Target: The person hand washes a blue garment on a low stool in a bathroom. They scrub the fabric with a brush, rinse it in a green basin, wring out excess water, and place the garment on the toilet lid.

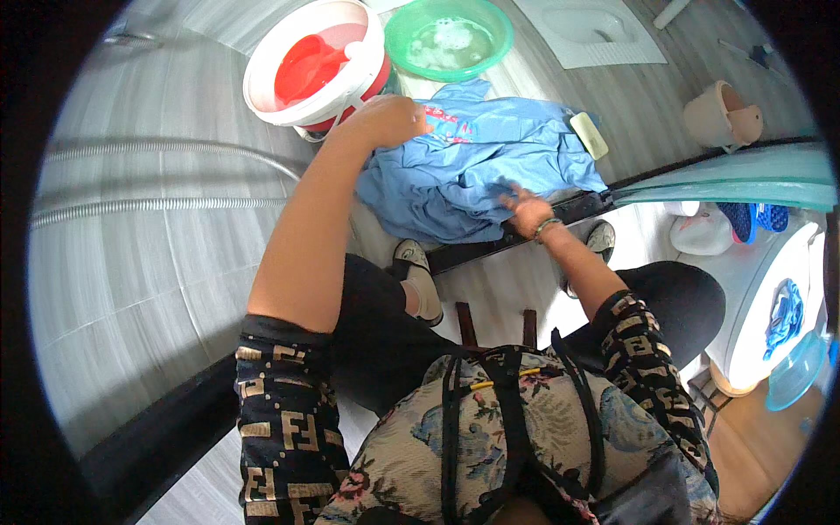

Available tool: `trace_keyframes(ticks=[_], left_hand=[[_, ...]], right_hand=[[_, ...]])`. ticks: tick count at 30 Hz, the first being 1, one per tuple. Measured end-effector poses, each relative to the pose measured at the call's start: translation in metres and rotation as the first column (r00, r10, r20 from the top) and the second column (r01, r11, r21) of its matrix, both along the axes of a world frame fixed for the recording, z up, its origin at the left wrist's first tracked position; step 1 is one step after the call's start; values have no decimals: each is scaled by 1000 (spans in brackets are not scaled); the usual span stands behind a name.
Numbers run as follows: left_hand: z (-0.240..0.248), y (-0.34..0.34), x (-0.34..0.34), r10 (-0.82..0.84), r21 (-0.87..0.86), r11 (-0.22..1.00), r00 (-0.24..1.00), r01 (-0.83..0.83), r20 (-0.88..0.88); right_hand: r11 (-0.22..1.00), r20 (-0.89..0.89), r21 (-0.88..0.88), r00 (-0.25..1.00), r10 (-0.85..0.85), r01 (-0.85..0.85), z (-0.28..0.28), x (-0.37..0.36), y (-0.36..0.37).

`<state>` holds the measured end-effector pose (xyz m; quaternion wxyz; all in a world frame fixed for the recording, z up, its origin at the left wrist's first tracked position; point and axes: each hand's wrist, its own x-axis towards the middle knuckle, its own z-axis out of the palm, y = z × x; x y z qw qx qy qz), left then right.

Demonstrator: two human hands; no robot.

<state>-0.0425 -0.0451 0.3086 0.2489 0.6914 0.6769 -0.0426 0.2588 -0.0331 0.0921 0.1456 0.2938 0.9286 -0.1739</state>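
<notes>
A wet blue garment (490,166) lies spread over the floor and a dark raised sill, with a red and white patch near its upper left. My left hand (394,121) is closed at that patch, its knuckles up. Whatever its fingers hold is hidden beneath them. Lower right on the cloth rests my right hand (529,213), open, its fingers stretched out and slightly blurred. A pale yellow-green bar of soap (589,136) sits at the garment's right edge, apart from both hands.
Beyond the garment stand a white and red bucket (262,83) holding a red scoop (308,70) and a green basin (500,44) of sudsy water. A squat toilet (573,48) is far right. Glass panels (744,184) and a white washing machine (752,297) stand at right.
</notes>
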Motion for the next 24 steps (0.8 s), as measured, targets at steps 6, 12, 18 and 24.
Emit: trace_keyframes(ticks=[6, 12, 18, 24], left_hand=[[16, -8, 5, 5, 149, 989, 1000, -9, 26], [5, -26, 2, 27, 113, 993, 999, -31, 37], [9, -40, 12, 92, 22, 995, 988, -95, 121], [13, -23, 35, 62, 129, 986, 955, -102, 289]], right_hand=[[968, 208, -19, 946, 250, -252, -3, -21, -42], [981, 339, -158, 927, 162, -114, 10, -9, -11], [992, 204, -63, 972, 116, -105, 6, -7, -15], [996, 133, -22, 987, 94, -91, 5, -26, -36]])
